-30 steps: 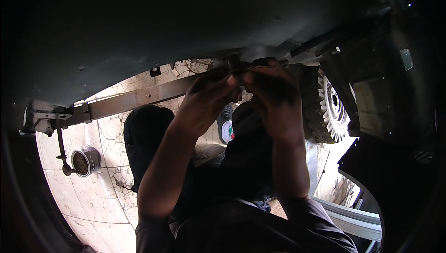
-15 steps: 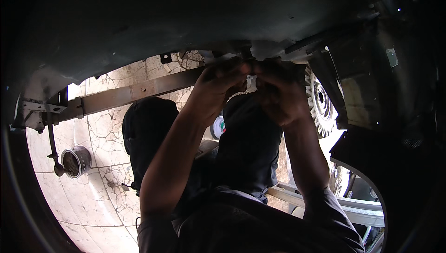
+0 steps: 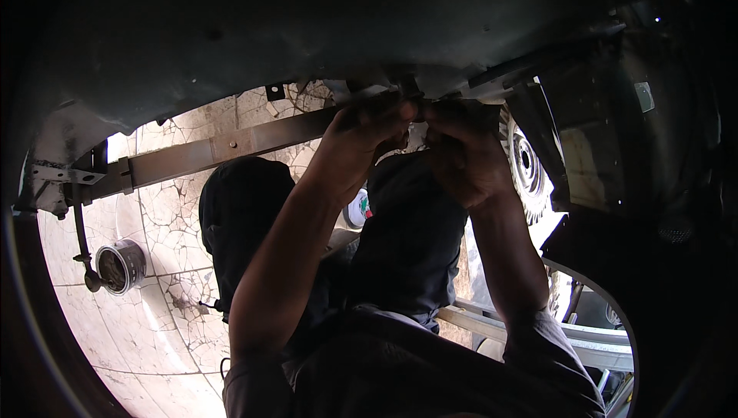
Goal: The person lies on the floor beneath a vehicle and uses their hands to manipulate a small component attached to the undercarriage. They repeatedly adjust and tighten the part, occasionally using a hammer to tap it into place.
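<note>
Both my hands are raised to the lower edge of a dark, curved vehicle body panel (image 3: 254, 57). My left hand (image 3: 361, 132) is closed, its fingertips at a small dark fitting (image 3: 409, 86) under that edge. Close beside it, my right hand (image 3: 467, 153) has its fingers curled in toward the same spot. The two sets of fingertips nearly meet. Shadow and the fingers themselves hide whatever is between them. A rusty metal bar (image 3: 265, 136) runs from the left up to my left wrist.
An open tin (image 3: 121, 267) stands on the cracked tile floor (image 3: 177, 349), beside a hanging rod (image 3: 81, 226). A toothed wheel (image 3: 529, 163) is beyond my right wrist. Pale metal rails (image 3: 592, 345) lie at lower right. My bent knees (image 3: 246, 203) are below the bar.
The view has shifted slightly, so the tin and the bar sit a little further left. My hands stay at the same spot, with only slight finger movement.
</note>
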A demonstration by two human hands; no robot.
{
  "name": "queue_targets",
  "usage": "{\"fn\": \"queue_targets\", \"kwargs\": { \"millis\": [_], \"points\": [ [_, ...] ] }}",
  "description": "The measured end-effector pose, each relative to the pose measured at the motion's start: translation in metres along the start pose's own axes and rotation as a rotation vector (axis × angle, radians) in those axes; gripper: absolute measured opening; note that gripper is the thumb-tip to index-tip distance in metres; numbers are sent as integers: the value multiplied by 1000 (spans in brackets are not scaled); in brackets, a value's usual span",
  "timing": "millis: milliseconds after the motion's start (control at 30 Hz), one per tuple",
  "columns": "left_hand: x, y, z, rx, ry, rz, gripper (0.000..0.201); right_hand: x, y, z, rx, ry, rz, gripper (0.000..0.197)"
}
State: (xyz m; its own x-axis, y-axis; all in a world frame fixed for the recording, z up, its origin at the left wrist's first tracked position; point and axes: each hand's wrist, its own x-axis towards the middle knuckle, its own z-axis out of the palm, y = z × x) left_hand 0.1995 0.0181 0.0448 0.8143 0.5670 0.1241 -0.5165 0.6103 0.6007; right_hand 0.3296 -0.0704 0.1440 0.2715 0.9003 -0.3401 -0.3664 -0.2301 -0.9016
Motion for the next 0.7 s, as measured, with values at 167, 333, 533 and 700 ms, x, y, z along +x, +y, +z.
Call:
{"fn": "queue_targets", "kwargs": {
  "millis": [167, 333, 533, 700],
  "points": [
    [-1, 1, 5, 4, 54, -17, 33, 9, -5, 14, -19, 195, -43, 10],
    [-3, 3, 7, 43, 42, -8, 33, 5, -2, -9, 0, 38, -1, 8],
    [-6, 5, 9, 7, 69, -32, 32, 0, 5, 1, -1, 84, -43, 9],
    [-5, 9, 9, -7, 58, -41, 33, 8, -2, -12, -17, -58, 40, 10]
  ]
}}
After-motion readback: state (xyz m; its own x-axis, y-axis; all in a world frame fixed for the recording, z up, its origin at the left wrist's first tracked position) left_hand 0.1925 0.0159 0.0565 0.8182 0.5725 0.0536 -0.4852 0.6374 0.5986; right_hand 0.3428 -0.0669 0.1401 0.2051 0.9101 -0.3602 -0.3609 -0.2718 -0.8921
